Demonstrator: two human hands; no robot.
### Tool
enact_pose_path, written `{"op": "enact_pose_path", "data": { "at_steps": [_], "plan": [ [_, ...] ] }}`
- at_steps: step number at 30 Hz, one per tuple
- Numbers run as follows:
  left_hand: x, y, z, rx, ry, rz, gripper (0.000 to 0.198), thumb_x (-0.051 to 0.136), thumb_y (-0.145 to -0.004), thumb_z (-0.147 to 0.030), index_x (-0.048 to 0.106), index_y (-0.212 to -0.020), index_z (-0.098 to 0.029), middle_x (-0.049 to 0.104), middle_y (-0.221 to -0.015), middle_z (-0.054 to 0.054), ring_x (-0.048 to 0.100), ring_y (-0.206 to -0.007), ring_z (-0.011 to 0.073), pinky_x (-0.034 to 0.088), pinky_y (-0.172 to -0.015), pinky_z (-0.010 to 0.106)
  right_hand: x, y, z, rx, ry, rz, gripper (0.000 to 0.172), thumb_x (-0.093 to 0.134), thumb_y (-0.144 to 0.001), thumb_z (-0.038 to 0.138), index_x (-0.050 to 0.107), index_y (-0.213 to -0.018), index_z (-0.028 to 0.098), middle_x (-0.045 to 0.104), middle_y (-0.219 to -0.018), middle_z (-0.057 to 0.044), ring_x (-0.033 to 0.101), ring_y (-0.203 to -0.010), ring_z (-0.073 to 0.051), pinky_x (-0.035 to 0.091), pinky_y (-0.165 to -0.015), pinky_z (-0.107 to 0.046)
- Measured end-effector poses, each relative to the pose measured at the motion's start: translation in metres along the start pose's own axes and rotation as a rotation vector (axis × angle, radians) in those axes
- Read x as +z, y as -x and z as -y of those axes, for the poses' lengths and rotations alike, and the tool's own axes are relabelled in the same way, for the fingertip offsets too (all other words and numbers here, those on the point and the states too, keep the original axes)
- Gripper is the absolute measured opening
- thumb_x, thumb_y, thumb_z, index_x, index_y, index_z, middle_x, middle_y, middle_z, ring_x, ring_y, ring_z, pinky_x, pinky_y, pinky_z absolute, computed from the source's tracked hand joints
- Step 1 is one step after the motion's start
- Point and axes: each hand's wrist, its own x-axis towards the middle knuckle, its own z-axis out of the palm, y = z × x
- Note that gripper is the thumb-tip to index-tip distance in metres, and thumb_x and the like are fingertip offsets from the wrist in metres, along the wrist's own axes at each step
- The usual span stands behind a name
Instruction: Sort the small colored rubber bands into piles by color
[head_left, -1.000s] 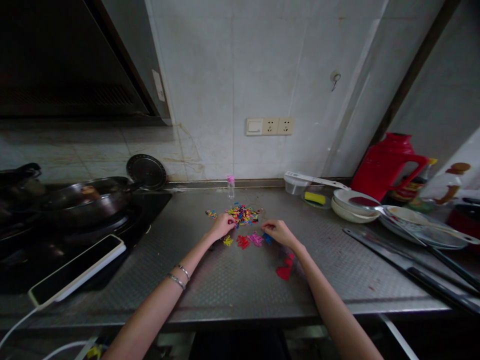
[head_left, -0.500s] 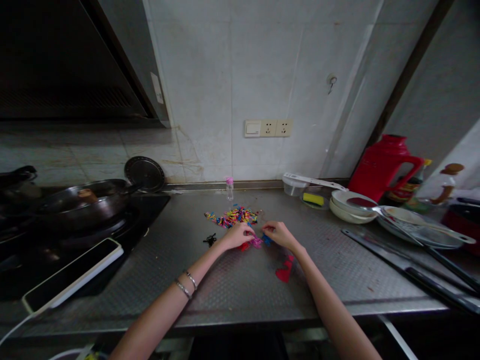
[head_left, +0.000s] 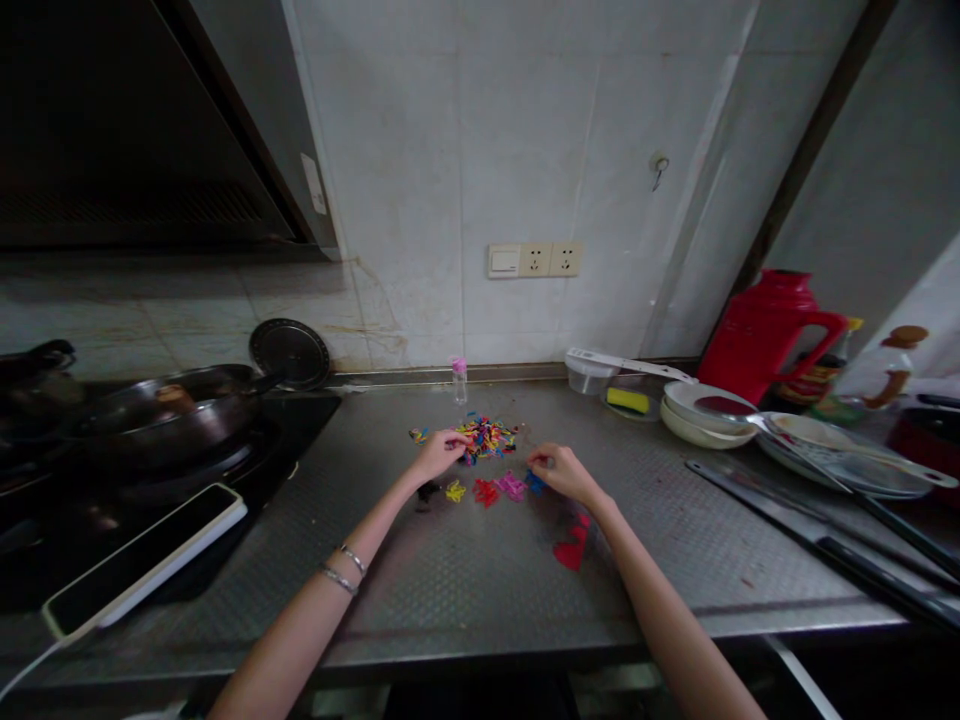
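A mixed heap of small coloured rubber bands (head_left: 491, 437) lies on the metal counter. My left hand (head_left: 439, 457) is at its left edge, fingertips pinched together against the bands; anything between them is too small to make out. In front of the heap sit sorted little piles: black bands (head_left: 427, 492) partly under my left hand, yellow bands (head_left: 455, 491), red bands (head_left: 486, 492), pink bands (head_left: 511, 486) and blue bands (head_left: 533, 481). My right hand (head_left: 559, 470) hovers beside the blue pile, thumb and fingers closed, their contents hidden. A red heart-patterned clear bag (head_left: 571, 548) lies near my right forearm.
A small pink-capped bottle (head_left: 459, 381) stands behind the heap. On the right are a yellow sponge (head_left: 628, 401), stacked bowls (head_left: 701, 425), a knife (head_left: 765, 510) and a red thermos (head_left: 769, 335). Leftward are a pan (head_left: 172, 410) on the stove and a phone (head_left: 146, 560).
My left hand has moved left and away, from over the red and pink piles to the mixed heap, uncovering the yellow and red piles. My right hand has stayed nearly in place.
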Motion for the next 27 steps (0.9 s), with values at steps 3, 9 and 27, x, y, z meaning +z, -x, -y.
{"op": "enact_pose_path", "data": {
  "at_steps": [3, 9, 27],
  "plan": [
    [-0.009, 0.000, 0.009, -0.047, -0.009, -0.047, 0.024, 0.050, -0.072, -0.020, 0.066, -0.086, -0.010, 0.067, -0.088, 0.009, 0.060, -0.075, 0.0159, 0.046, -0.070, 0.027, 0.002, 0.000, 0.004, -0.064, 0.027, -0.016, 0.018, 0.051, -0.068, 0.020, 0.066, -0.077, 0.018, 0.062, -0.078, -0.004, 0.054, -0.077, -0.016, 0.040, -0.073, -0.026],
    [-0.012, 0.004, 0.015, -0.061, -0.002, -0.094, 0.022, 0.052, -0.071, -0.022, 0.067, -0.084, -0.012, 0.068, -0.085, 0.008, 0.060, -0.074, 0.0166, 0.047, -0.073, 0.029, 0.012, 0.004, 0.023, -0.229, 0.055, 0.058, 0.022, 0.054, -0.068, 0.017, 0.068, -0.084, 0.022, 0.052, -0.099, -0.006, 0.043, -0.097, -0.019, 0.034, -0.087, -0.034],
    [-0.024, 0.014, 0.009, -0.124, -0.024, -0.161, 0.022, 0.049, -0.070, -0.017, 0.067, -0.082, -0.013, 0.067, -0.077, 0.005, 0.060, -0.074, 0.0157, 0.046, -0.072, 0.028, 0.015, 0.008, 0.040, -0.259, 0.141, 0.093, 0.020, 0.050, -0.074, 0.019, 0.068, -0.082, 0.021, 0.048, -0.107, -0.008, 0.037, -0.104, -0.022, 0.032, -0.090, -0.038]
  ]
}}
